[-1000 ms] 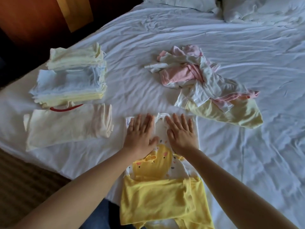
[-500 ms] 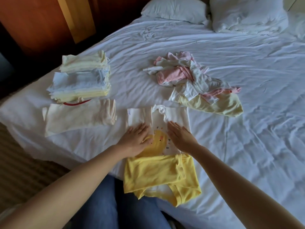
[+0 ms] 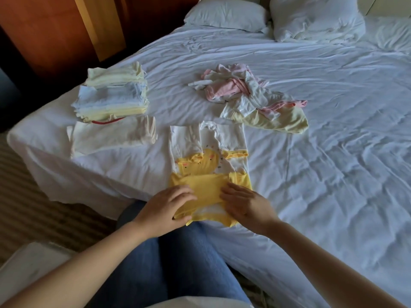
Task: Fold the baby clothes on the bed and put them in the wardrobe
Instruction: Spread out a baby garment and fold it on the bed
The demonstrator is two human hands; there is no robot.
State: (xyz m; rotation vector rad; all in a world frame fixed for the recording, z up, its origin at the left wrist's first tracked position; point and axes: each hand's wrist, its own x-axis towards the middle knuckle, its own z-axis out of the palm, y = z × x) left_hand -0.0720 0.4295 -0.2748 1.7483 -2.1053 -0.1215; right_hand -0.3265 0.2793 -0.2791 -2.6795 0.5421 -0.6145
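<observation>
A white baby outfit with a yellow print and yellow lower part (image 3: pixel 209 165) lies flat on the bed (image 3: pixel 333 152) near its front edge. My left hand (image 3: pixel 164 207) grips the yellow bottom hem at its left corner, fingers curled over the cloth. At the right corner my right hand (image 3: pixel 246 205) holds the same hem, fingers laid across the yellow fabric. A loose pile of unfolded pink, white and pale yellow baby clothes (image 3: pixel 251 98) lies further back. A stack of folded clothes (image 3: pixel 111 96) sits at the left, with a folded cream piece (image 3: pixel 111 136) in front of it.
Two white pillows (image 3: pixel 224 15) (image 3: pixel 315 18) lie at the head of the bed. Dark wooden furniture (image 3: pixel 55 30) stands behind the bed's left side. My legs in blue jeans (image 3: pixel 166 263) touch the bed's front edge. Patterned carpet shows at the left.
Both hands slid from the outfit's chest down to its yellow bottom hem and took hold of it. The camera view pulled back and up.
</observation>
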